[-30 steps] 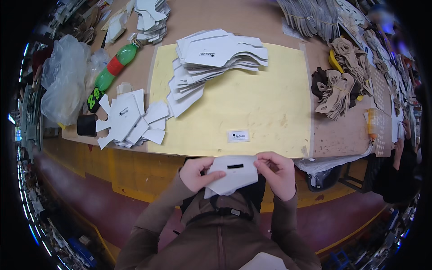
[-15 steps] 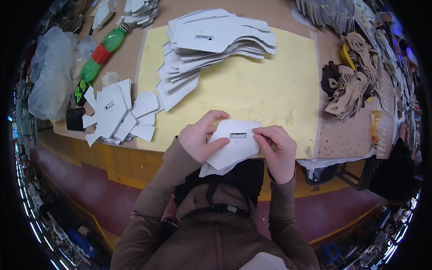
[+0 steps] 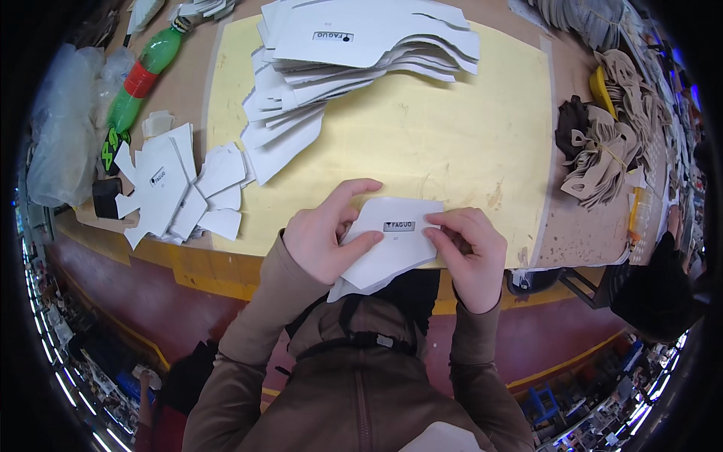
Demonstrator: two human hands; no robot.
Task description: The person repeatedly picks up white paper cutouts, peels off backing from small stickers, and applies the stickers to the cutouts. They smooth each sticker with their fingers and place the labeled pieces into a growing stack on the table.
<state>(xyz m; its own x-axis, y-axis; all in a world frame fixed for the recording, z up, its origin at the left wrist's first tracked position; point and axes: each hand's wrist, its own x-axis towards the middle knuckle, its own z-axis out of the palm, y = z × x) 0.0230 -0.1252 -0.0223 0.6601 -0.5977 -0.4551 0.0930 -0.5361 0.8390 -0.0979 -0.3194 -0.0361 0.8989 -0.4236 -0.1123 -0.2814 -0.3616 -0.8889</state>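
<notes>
— What is the flat white cut-out piece (image 3: pixel 392 245) looking like, the one at the lower centre of the frame?

— It is looking like thin matt card or leather board, smooth, with a small dark printed label. The tall stack of white cut-out pieces (image 3: pixel 361 56) at the top is showing the same dull finish.

— And the surface beneath?

— The pale yellow cutting mat (image 3: pixel 452 143) is looking matt and scuffed, lying on a brown wooden bench (image 3: pixel 580 226) with worn, stained patches. At the upper left, the green plastic bottle (image 3: pixel 139 79) is gleaming glossy beside a crinkled clear plastic bag (image 3: pixel 60 143). The beige cut pieces (image 3: pixel 602 162) at the right are appearing rough and fibrous.
</notes>
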